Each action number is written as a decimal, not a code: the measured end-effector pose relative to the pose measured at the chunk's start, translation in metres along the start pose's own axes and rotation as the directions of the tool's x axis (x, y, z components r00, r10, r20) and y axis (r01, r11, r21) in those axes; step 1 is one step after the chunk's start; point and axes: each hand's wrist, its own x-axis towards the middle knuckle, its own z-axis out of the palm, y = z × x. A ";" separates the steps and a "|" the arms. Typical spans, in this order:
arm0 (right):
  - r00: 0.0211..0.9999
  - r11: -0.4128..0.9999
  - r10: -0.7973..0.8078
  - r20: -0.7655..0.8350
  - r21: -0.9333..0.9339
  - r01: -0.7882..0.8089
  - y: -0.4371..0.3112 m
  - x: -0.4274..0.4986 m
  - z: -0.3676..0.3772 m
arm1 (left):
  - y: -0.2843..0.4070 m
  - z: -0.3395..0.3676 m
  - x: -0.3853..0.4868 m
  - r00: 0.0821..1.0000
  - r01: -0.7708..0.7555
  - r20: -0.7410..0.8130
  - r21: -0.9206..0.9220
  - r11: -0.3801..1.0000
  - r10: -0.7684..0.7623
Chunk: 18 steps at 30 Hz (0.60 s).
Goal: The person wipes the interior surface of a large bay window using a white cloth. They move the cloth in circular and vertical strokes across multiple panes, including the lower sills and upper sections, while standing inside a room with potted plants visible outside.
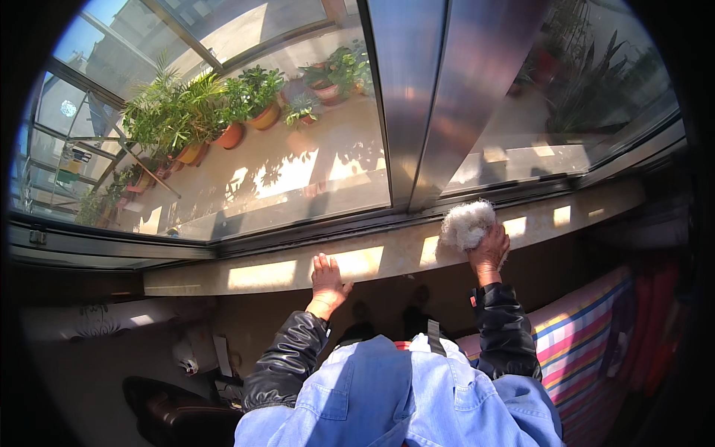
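A fluffy whitish cloth or pad (467, 224) is bunched in my right hand (490, 248), at the inner edge of the stone window sill (357, 267), close to the black window track (313, 237). My left hand (328, 282) rests on the sill's front edge, palm down, with nothing in it. Sunlit patches lie along the sill. Above it stand the window's glass pane (313, 184) and a wide metal post (447, 106), the cloth being just below the post's foot. The fingertips of my right hand are partly hidden in the fluff.
Behind the glass stand several potted plants (262, 114) in a sunlit enclosure with a metal frame. A striped cloth (581, 335) covers something at the lower right. A dark leather-like chair (179, 413) is at the lower left, near a white object (192, 352).
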 end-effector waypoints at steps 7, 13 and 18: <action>0.979 0.969 -0.180 0.097 0.189 0.160 -0.008 0.000 0.006 | -0.023 0.009 -0.021 0.904 -0.206 -0.418 -0.235 0.950 0.093; 0.995 0.989 -0.095 -0.009 0.110 0.095 -0.024 0.011 0.001 | -0.037 0.004 0.027 0.957 0.204 -0.164 -0.206 0.957 -0.239; 0.940 0.936 -0.339 -0.042 0.083 0.341 -0.066 -0.011 0.014 | -0.020 0.004 0.029 0.959 0.224 -0.147 -0.124 0.967 -0.241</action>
